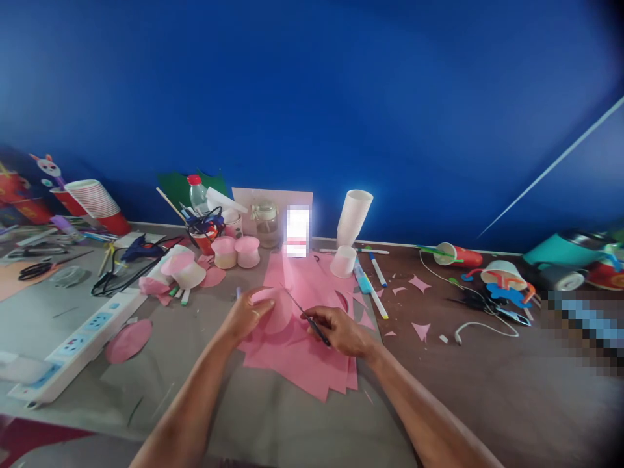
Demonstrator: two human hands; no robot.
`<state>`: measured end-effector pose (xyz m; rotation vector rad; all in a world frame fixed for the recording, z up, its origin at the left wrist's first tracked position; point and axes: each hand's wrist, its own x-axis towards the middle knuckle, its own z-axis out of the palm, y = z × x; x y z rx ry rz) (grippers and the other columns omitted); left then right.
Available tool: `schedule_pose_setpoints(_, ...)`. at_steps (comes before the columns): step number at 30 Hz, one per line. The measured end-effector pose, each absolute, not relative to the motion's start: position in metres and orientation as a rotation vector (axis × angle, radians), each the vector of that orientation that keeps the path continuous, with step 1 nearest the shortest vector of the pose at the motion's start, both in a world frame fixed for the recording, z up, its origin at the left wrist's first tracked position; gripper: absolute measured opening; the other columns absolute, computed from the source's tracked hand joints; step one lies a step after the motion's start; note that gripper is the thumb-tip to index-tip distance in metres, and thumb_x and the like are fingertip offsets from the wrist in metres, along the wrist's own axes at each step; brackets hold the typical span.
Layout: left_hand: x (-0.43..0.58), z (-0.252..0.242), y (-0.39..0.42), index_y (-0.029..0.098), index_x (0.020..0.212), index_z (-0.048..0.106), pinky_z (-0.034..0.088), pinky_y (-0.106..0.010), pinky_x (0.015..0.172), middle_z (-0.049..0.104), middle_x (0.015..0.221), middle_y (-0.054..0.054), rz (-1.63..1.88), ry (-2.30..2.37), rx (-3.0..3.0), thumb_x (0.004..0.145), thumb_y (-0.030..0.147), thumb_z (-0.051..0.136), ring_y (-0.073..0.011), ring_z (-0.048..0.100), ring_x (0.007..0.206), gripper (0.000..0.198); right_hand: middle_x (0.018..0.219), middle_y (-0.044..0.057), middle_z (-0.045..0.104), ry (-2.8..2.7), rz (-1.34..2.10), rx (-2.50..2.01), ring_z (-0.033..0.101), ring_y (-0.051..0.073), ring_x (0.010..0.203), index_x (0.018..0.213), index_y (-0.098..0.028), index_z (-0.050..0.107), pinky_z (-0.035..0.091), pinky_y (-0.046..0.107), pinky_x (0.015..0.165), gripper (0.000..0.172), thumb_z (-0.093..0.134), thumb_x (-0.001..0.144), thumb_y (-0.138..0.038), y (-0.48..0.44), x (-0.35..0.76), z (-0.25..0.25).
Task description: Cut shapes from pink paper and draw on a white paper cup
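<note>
My left hand (246,315) pinches a round piece of pink paper (275,315) between thumb and fingers, holding it above a pile of pink sheets (302,364). My right hand (336,330) is closed around a dark-handled pair of scissors (295,301), whose thin blades point up and left toward the paper's right edge. Whether the blades touch the paper is hard to tell. Behind the hands, a phone-like bright screen (297,231), blurred out, stands upright. A white paper cup (344,261) sits upside down at the back right of the pile.
Pink offcuts (422,330) and markers (376,296) lie to the right. A power strip (90,335), a pink paper disc (129,341) and a glue gun (141,250) are on the left. Pink-topped cups (247,252), a glass jar (267,224) and a leaning cup stack (354,218) line the wall.
</note>
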<state>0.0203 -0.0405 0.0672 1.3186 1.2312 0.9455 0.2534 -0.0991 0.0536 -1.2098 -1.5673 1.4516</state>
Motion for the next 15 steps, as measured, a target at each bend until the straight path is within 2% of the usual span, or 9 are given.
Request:
schedule_pose_setpoints(3, 0.0179, 0.0655, -0.0394, 0.012, 0.102, 0.079, 0.052, -0.03, 0.07, 0.081, 0.089, -0.009, 0.903, 1.21, 1.324, 0.066, 0.039, 0.084, -0.0271, 0.071, 0.081, 0.044, 0.076, 0.003, 0.069, -1.597, 1.438, -1.203, 0.058, 0.014, 0.066, 0.096, -0.018, 0.073, 0.044, 0.026, 0.061, 0.021, 0.067, 0.084, -0.033, -0.0973, 0.2558, 0.0492)
schedule_pose_setpoints(8, 0.0143, 0.065, -0.0385, 0.013, 0.104, 0.078, 0.051, -0.029, 0.063, 0.078, 0.077, -0.006, 0.82, 1.201, 1.303, 0.066, 0.043, 0.084, -0.024, 0.07, 0.069, 0.049, 0.076, 0.001, 0.069, -1.661, 1.413, -1.192, 0.056, 0.013, 0.065, 0.096, -0.018, 0.075, 0.043, 0.024, 0.061, 0.018, 0.065, 0.086, -0.029, -0.0953, 0.2598, 0.0442)
schedule_pose_setpoints(15, 0.0105, 0.0643, -0.0354, 0.012, 0.105, 0.078, 0.053, -0.033, 0.074, 0.08, 0.09, -0.009, 0.797, 1.254, 1.375, 0.067, 0.041, 0.079, -0.0281, 0.071, 0.085, 0.048, 0.078, 0.002, 0.07, -1.718, 1.399, -1.187, 0.061, 0.015, 0.07, 0.1, -0.019, 0.075, 0.044, 0.025, 0.063, 0.02, 0.064, 0.086, -0.029, -0.0947, 0.2625, 0.0448)
